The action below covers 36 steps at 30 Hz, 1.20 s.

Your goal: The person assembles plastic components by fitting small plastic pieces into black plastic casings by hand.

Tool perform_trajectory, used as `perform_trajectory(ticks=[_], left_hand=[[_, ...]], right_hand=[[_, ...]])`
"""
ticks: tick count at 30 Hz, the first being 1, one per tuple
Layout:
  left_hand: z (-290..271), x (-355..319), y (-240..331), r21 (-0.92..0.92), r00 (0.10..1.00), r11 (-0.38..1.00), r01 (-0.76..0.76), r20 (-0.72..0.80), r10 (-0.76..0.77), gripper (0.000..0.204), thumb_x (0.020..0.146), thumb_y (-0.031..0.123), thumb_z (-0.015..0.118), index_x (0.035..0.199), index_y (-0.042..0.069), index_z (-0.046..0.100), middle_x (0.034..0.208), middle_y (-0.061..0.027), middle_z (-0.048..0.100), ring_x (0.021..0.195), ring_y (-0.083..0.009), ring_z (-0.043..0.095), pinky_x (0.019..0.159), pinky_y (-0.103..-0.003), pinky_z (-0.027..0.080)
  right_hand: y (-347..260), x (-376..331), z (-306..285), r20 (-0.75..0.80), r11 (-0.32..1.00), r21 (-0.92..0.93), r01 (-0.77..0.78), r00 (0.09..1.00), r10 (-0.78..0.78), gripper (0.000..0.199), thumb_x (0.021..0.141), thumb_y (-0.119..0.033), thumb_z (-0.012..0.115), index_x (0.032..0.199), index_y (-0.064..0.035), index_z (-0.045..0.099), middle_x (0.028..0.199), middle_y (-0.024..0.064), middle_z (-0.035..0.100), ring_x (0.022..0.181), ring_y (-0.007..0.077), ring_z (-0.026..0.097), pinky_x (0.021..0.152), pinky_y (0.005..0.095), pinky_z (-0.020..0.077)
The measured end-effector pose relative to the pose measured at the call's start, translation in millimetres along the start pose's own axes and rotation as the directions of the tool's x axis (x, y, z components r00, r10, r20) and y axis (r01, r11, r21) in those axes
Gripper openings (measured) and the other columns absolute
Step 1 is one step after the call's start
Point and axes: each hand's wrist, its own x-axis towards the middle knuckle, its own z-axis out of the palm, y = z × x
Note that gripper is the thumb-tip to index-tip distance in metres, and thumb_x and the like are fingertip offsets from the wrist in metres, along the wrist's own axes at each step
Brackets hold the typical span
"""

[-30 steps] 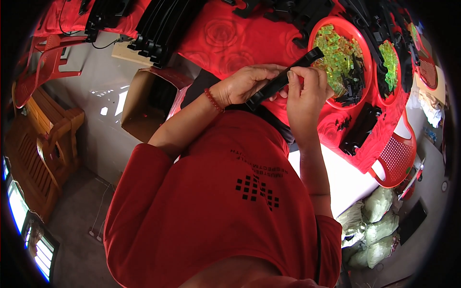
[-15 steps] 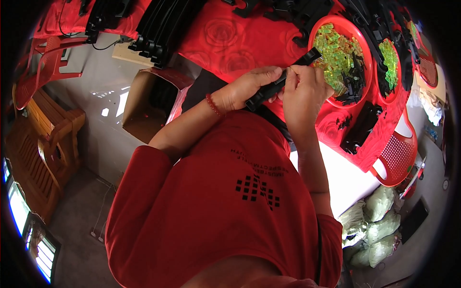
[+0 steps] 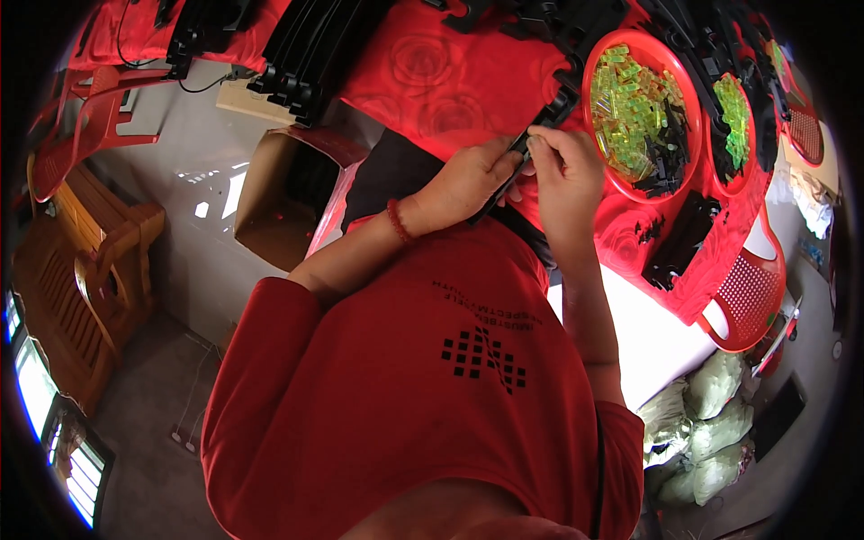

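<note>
Head view: the left hand [image 3: 468, 183] was closed around the lower part of a long black bar [image 3: 551, 110], thumb along its upper side, while the right hand [image 3: 569, 166] had thumb and forefinger pinched narrow against the bar's middle; whether a small piece sat between those 2 fingertips could not be told. The bar was held at a slant in front of the torso, at the near edge of the red tablecloth [image 3: 423, 99], left of a red basin [image 3: 677, 70] containing yellow-green pieces [image 3: 630, 112] and black pieces [image 3: 670, 148].
</note>
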Motion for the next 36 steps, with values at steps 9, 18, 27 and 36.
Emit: perform_trajectory(ticks=[9,18,27,36], left_hand=[[5.2,-2.8,2.1,0.092,0.981,0.980,-0.175,-0.071,0.182,0.032,0.103,0.013,0.042,0.131,-0.001,0.050,0.091,-0.0061,0.067,0.073,-0.0112,0.063,0.067,-0.026,0.052],[9.1,-2.8,1.9,0.529,0.953,0.817,-0.229,-0.050,0.299,0.040,0.097,0.009,0.049,0.136,0.000,0.045,0.094,-0.0208,0.065,0.081,-0.0331,0.065,0.073,-0.040,0.052],[8.0,-4.4,3.2,0.547,0.951,0.804,-0.233,-0.046,0.306,0.038,0.097,0.010,0.049,0.134,-0.002,0.047,0.095,-0.0221,0.065,0.083,-0.0339,0.066,0.073,-0.040,0.052],[10.4,-6.0,6.4,0.395,0.971,0.909,-0.131,-0.135,0.199,0.028,0.100,0.018,0.047,0.115,-0.004,0.052,0.093,-0.0283,0.063,0.088,-0.0440,0.062,0.075,-0.050,0.049]], right_hand=[[-1.5,-10.1,-19.5,-0.171,0.993,0.073,0.096,0.982,-0.083,0.018,0.092,-0.003,0.062,0.110,-0.0033,0.065,0.094,0.0058,0.058,0.077,0.0123,0.054,0.065,0.0267,0.0460],[-5.0,-9.6,-15.1,0.067,0.815,-0.477,0.328,0.938,-0.339,0.024,0.074,0.000,0.065,0.097,-0.0036,0.069,0.089,0.0064,0.057,0.085,0.0232,0.056,0.078,0.0396,0.0349],[1.3,-7.7,-14.5,0.047,0.904,-0.336,0.263,0.964,-0.263,0.022,0.072,0.002,0.064,0.091,-0.0074,0.069,0.087,0.0048,0.058,0.079,0.0215,0.057,0.079,0.0385,0.0329],[-0.3,-8.2,-9.9,0.034,0.961,-0.170,0.216,0.976,-0.214,0.022,0.074,0.002,0.066,0.093,-0.0089,0.069,0.086,0.0018,0.057,0.075,0.0166,0.055,0.077,0.0353,0.0319]])
